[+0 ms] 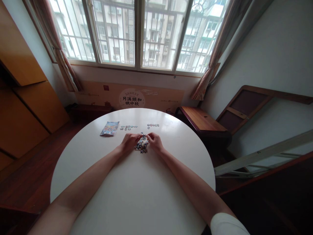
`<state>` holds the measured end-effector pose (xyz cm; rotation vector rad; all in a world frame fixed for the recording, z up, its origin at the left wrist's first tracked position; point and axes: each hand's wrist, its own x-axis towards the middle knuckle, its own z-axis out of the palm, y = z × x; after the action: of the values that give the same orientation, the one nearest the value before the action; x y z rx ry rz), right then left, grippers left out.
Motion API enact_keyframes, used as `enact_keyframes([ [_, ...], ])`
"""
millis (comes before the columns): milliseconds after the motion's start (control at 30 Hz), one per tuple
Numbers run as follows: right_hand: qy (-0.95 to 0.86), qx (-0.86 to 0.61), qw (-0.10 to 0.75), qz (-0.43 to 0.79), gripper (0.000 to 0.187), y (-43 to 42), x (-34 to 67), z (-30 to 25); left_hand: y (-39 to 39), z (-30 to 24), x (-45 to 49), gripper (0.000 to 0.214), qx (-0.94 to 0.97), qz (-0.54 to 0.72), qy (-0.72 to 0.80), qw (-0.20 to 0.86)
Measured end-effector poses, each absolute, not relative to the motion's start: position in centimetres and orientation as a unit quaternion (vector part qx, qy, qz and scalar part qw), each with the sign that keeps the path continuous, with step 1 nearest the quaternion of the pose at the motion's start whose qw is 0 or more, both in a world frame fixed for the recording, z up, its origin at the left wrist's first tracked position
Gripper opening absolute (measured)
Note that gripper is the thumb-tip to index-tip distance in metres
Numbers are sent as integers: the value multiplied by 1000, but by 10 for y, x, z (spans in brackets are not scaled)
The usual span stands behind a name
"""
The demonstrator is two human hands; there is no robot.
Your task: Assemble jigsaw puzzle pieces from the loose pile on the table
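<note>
A heap of jigsaw puzzle pieces [142, 147] lies on the round white table [137, 189]. My left hand [130, 141] is closed at the heap's upper left, with thumb and fingertips pinched on a small puzzle piece [144, 135]. From the other side my right hand [154, 140] pinches at the same spot, its fingertips touching dark pieces there. Whether these are one piece or two joined is too small to tell. Beyond my hands lie loose pieces in rows [128, 127] on the left and a shorter group [153, 125] on the right.
A colourful printed packet [109, 128] rests left of the rows. Past the table's far edge stands a long printed box [102, 94] below the barred window. A wooden bench [204, 118] is at the right, and wooden cabinets [39, 111] stand left.
</note>
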<state>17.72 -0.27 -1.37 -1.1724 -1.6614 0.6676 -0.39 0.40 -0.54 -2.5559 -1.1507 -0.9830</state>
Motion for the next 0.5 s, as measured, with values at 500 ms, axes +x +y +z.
enact_keyframes([
  [500, -684, -477, 467, 293, 17, -5, 177, -13, 5, -7, -5, 28, -863, -321, -387, 50],
])
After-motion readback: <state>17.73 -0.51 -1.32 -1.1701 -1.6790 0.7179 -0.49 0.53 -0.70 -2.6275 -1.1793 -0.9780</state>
